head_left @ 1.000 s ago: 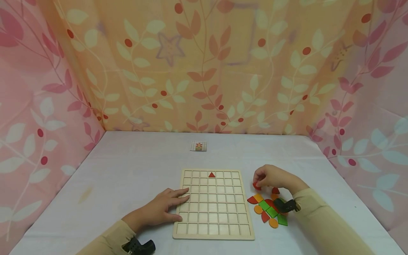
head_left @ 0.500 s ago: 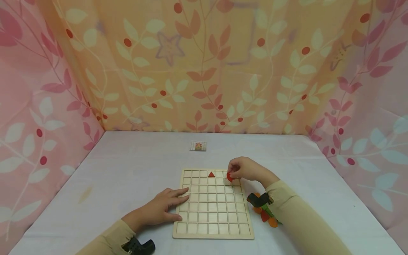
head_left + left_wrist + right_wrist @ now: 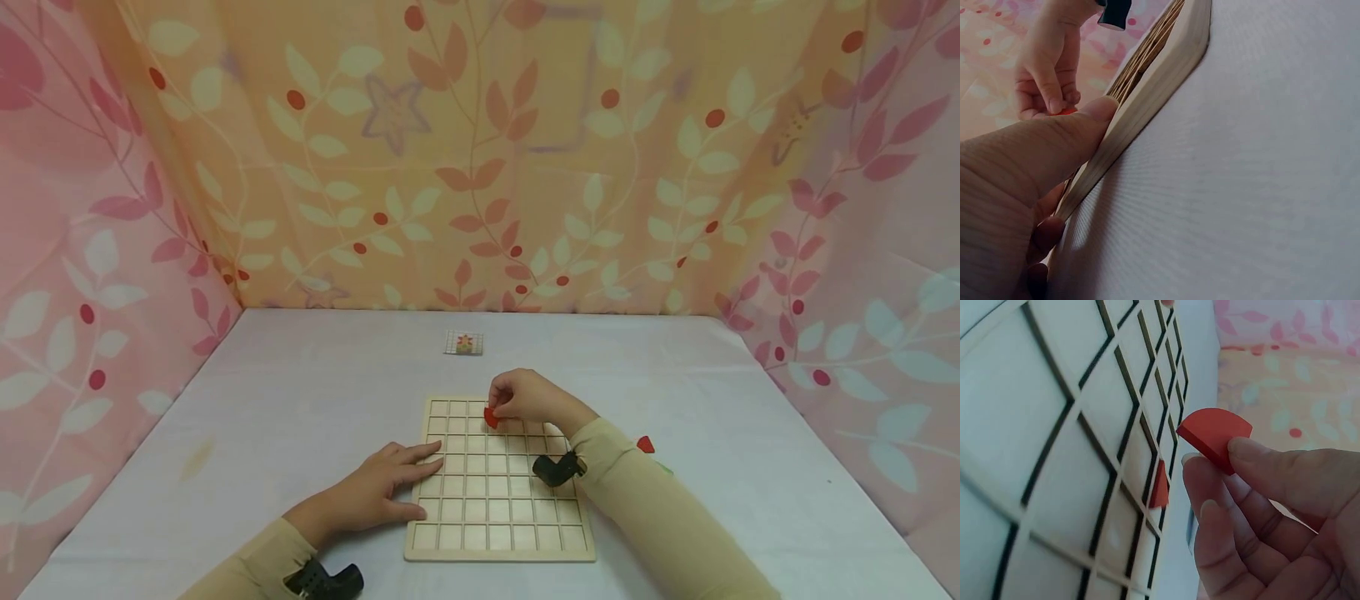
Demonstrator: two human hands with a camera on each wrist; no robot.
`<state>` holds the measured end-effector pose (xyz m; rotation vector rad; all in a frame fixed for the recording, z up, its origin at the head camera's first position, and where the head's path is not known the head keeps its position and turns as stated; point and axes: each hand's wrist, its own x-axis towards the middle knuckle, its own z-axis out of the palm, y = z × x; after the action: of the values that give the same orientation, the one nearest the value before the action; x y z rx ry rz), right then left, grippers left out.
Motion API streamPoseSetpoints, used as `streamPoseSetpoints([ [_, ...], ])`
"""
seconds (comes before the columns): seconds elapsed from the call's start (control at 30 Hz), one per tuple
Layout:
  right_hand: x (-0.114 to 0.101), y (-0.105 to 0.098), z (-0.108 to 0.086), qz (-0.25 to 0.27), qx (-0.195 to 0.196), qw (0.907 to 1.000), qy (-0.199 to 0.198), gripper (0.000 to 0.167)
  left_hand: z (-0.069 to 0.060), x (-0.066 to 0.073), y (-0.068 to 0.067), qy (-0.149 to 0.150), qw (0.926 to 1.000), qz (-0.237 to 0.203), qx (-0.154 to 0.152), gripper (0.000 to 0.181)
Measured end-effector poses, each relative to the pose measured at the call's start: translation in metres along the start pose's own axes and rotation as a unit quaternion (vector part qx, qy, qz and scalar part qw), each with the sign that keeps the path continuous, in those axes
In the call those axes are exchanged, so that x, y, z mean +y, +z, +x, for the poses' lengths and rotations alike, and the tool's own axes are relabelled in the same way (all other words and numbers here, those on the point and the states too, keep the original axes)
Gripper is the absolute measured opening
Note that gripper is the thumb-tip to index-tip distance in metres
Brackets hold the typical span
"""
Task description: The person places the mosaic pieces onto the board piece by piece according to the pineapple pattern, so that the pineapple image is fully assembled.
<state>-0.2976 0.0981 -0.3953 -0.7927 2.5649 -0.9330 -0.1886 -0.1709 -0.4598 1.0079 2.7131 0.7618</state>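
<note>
My right hand (image 3: pixel 536 396) pinches a red fan-shaped tile (image 3: pixel 1215 432) between thumb and fingers above the far part of a wooden grid board (image 3: pixel 487 536). In the right wrist view, the tile is held off the board with its curved edge up. A red triangle tile (image 3: pixel 1159 487) lies in one of the board's far cells; in the head view the right hand hides it. My left hand (image 3: pixel 367 492) rests at the board's left edge, fingers extended over the rim and thumb (image 3: pixel 1079 134) touching it.
A small card (image 3: pixel 464 342) with a coloured figure on a grid lies beyond the board. Right of the board, the right sleeve (image 3: pixel 660 508) covers most loose tiles; a red tile (image 3: pixel 646 445) shows past it. Patterned curtains (image 3: pixel 480 150) stand around the white table (image 3: pixel 225 400).
My right hand has carried the red fan-shaped tile left from the loose tiles to over the board's far rows. The left hand stays at the board's edge.
</note>
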Motion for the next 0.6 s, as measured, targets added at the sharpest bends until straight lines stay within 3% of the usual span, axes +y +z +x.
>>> streamPoseSetpoints([
  [0.33, -0.002, 0.015, 0.016, -0.014, 0.013, 0.9997, 0.015, 0.011, 0.0, 0.001, -0.003, 0.005, 1.0, 0.002, 0.002, 0.07],
  [0.6, 0.001, 0.02, 0.02, -0.011, 0.0, 0.9997, 0.022, 0.011, -0.001, -0.001, -0.001, 0.013, 0.9999, 0.002, 0.006, 0.07],
])
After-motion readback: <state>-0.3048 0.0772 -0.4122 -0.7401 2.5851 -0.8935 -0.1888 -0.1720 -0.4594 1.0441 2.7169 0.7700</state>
